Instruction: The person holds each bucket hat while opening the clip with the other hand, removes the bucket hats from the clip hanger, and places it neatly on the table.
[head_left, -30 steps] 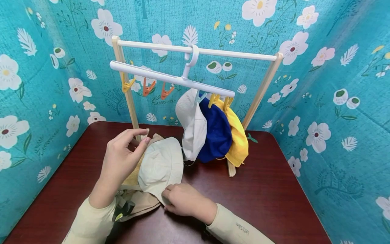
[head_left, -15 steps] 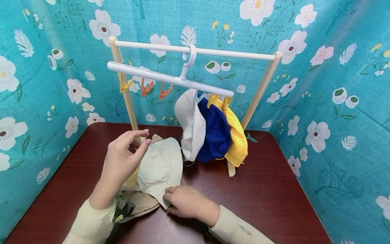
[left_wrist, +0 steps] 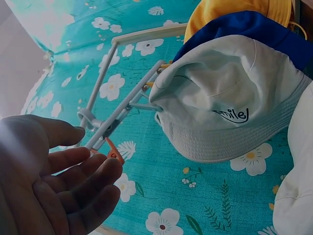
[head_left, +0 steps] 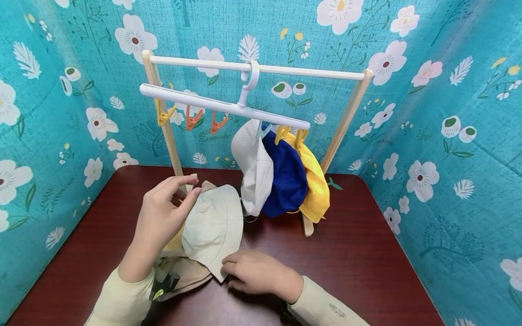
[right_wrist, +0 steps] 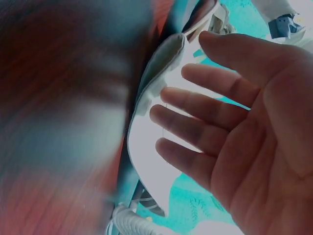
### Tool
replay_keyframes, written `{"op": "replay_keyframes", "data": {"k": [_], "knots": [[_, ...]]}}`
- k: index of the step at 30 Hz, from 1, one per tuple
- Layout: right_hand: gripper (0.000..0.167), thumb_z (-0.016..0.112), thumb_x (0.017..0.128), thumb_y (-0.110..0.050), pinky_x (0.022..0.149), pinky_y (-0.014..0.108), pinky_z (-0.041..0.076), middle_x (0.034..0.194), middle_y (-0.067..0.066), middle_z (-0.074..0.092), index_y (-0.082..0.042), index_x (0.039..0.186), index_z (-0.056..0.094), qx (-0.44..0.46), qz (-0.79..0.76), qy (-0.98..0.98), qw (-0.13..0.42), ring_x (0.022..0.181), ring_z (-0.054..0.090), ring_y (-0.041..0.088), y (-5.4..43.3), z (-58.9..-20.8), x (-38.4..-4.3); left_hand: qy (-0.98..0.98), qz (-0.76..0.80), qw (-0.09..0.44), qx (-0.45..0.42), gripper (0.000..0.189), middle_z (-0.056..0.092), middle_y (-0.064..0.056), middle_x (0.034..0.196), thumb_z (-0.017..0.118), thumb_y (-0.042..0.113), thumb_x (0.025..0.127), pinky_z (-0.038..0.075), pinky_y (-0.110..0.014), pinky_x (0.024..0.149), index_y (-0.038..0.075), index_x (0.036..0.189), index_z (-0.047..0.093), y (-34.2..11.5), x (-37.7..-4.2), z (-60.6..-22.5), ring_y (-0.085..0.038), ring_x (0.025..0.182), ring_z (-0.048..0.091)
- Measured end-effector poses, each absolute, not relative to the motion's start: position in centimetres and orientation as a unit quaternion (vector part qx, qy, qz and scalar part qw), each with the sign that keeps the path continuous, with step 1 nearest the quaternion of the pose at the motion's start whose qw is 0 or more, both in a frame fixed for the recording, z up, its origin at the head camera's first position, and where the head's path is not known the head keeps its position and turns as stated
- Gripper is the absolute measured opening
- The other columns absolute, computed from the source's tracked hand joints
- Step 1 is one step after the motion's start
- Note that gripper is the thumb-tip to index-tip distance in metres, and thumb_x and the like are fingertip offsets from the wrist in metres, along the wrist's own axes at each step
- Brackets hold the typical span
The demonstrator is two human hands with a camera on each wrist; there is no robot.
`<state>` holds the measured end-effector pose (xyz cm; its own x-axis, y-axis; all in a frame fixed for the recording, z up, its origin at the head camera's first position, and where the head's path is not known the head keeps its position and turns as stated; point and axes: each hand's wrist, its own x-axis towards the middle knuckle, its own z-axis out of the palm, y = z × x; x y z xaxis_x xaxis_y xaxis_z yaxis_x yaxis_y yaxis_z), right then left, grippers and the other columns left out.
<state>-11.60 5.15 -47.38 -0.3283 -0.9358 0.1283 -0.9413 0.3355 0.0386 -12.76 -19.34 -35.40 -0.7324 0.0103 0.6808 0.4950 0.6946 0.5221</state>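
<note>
A pale bucket hat (head_left: 210,226) lies uppermost on a pile of hats on the table. Beside its front brim corner is my right hand (head_left: 261,274), fingers extended and holding nothing; the right wrist view shows the brim (right_wrist: 151,147) just past the fingertips. My left hand (head_left: 163,217) hovers over the pile's left side, its thumb and fingers apart around air. From the hanger (head_left: 224,106) hang a white hat (head_left: 257,174) with dark lettering in the left wrist view, a blue hat (head_left: 285,176) and a yellow hat (head_left: 318,185).
A wooden rack (head_left: 346,122) carries the hanger on its white rod. On the hanger's left half, a yellow clip (head_left: 163,115) and two orange clips hold nothing. Under the pale hat lies a beige hat (head_left: 191,276). Floral cloth (head_left: 428,113) surrounds the dark red table (head_left: 346,271).
My right hand has slid slightly right, off the pale hat's brim corner, which now shows more fully. My left hand keeps nearly the same pose. The whole head view has shifted a little.
</note>
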Motion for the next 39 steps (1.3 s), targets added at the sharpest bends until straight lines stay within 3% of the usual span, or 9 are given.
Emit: {"op": "replay_keyframes", "data": {"k": [7,18,27,33,39], "knots": [[0.027,0.073,0.095,-0.034,0.101,0.024,0.048,0.116,-0.010,0.070,-0.020,0.117,0.072,0.575,0.018,-0.815,0.069,0.111,0.064,0.006,6.1,-46.4,-12.2,-0.858,-0.359,0.334,-0.150,0.030,0.073,0.005,0.112,0.077,0.017,0.093,0.053,-0.013,0.067,0.017,0.123,0.074,-19.4,-12.8,-35.4,-0.008,0.072,0.067],[0.014,0.077,0.090,-0.034,0.072,0.028,0.052,0.086,-0.014,0.064,-0.024,0.099,0.073,0.498,0.041,-0.863,0.080,0.078,0.064,0.005,7.8,-45.6,-13.8,-0.859,-0.360,0.332,-0.150,0.030,0.073,0.005,0.112,0.077,0.016,0.092,0.052,-0.012,0.068,0.017,0.123,0.074,-19.4,-12.7,-35.5,-0.008,0.072,0.067],[0.012,0.076,0.091,-0.032,0.062,0.033,0.053,0.083,-0.008,0.065,-0.020,0.093,0.073,0.375,0.051,-0.925,0.036,0.077,0.066,0.014,9.8,-45.6,-15.0,-0.852,-0.369,0.334,-0.165,0.028,0.073,0.003,0.109,0.078,0.014,0.092,0.054,-0.015,0.067,0.015,0.120,0.074,-19.1,-12.8,-35.7,-0.009,0.074,0.069],[0.020,0.076,0.091,-0.033,0.072,0.035,0.056,0.094,-0.006,0.072,-0.018,0.105,0.075,0.309,0.086,-0.947,0.031,0.087,0.069,0.015,10.9,-45.5,-16.1,-0.844,-0.374,0.340,-0.177,0.027,0.073,0.000,0.111,0.079,0.012,0.090,0.054,-0.014,0.069,0.013,0.117,0.075,-18.8,-13.0,-36.1,-0.011,0.081,0.069],[0.029,0.079,0.090,-0.034,0.071,0.037,0.055,0.094,-0.004,0.073,-0.016,0.111,0.076,0.257,0.133,-0.956,0.034,0.084,0.067,0.014,11.7,-45.1,-17.0,-0.850,-0.366,0.326,-0.192,0.029,0.072,0.000,0.113,0.080,0.016,0.090,0.058,-0.031,0.071,0.015,0.118,0.074,-18.0,-13.6,-36.6,-0.014,0.092,0.068]]}}
